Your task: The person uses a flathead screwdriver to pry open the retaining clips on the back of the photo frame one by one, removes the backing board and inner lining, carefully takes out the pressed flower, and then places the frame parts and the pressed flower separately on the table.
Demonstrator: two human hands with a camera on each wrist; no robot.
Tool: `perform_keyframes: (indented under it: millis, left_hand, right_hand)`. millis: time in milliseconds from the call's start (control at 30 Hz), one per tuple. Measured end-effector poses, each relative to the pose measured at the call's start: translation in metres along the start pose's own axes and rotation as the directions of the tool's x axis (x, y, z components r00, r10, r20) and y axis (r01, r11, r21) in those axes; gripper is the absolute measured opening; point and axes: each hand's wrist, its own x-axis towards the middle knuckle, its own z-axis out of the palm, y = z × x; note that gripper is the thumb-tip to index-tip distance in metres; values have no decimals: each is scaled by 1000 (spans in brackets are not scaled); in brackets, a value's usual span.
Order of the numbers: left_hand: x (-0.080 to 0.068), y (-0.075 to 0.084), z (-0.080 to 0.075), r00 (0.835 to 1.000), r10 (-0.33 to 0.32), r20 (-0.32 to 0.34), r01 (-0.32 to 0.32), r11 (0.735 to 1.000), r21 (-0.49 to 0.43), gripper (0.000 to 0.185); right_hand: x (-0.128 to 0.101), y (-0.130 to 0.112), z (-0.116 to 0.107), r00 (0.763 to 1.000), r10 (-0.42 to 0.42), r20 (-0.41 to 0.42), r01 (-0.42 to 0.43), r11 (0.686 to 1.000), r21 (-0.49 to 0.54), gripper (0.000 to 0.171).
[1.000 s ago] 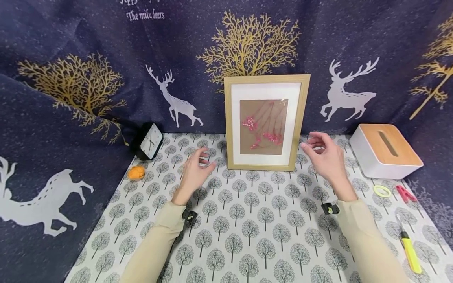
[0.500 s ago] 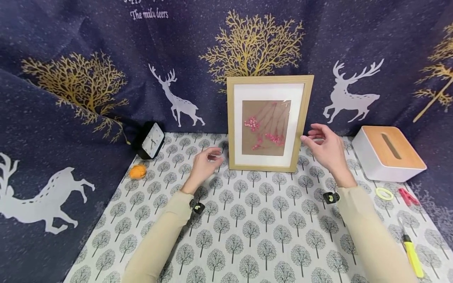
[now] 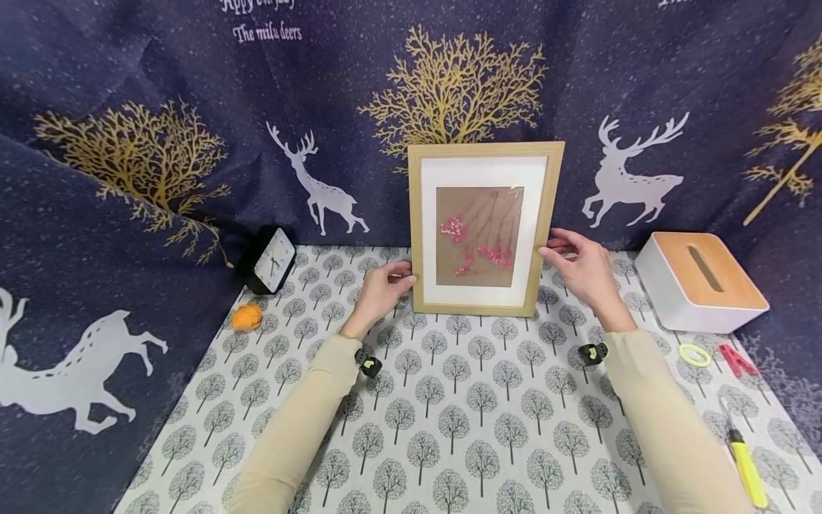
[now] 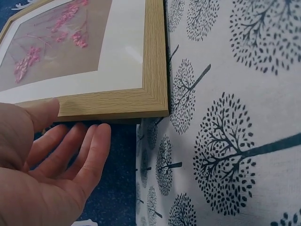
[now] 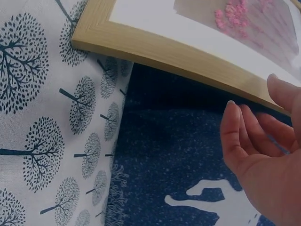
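Light-wood picture frame (image 3: 484,228) with a white mat and a brown print of pink blossoms stands upright at the back of the tree-patterned tablecloth (image 3: 462,400), leaning toward or against the dark blue deer-print backdrop (image 3: 160,107). The left hand (image 3: 384,285) has its thumb on the front of the frame's left edge, with the fingers (image 4: 82,150) reaching loosely spread behind it; the right hand (image 3: 581,263) does the same at the right edge, thumb in front and fingers (image 5: 244,136) a little apart behind. Neither hand looks firmly clamped on the wood; whether the fingers behind touch it I cannot tell. The risk, as I judge it, is that such a light hold on two narrow edges lets the frame slip or swing if it is raised unevenly, so that a bottom corner catches the cloth and drags it. A tip forward would drop the glazed front onto the table. The black square clock (image 3: 271,258) and white tissue box with a wooden lid (image 3: 696,278) stand well apart, unlikely to be struck.
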Motion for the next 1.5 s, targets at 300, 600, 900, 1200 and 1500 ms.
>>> perform_keyframes:
  millis: [300, 600, 900, 1200, 1500]
  left_hand:
    - [4, 4, 3, 1000, -25, -1, 25, 999, -25, 40]
    - [5, 5, 6, 998, -65, 1, 65, 995, -75, 37]
    - [8, 7, 10, 998, -64, -30, 62, 997, -45, 37]
    - [10, 3, 13, 998, -21, -52, 19, 999, -43, 35]
    - [7, 0, 11, 997, 6, -78, -6, 1000, -4, 31]
  right_hand:
    - [6, 3, 1, 998, 6, 67, -2, 998, -59, 41]
    - [7, 7, 6, 994, 34, 107, -28, 998, -53, 34]
    - [7, 7, 10, 998, 30, 64, -27, 999, -40, 31]
    - [3, 4, 15, 999, 32, 4, -32, 997, -64, 30]
    - [-4, 0, 16, 999, 34, -15, -35, 996, -82, 30]
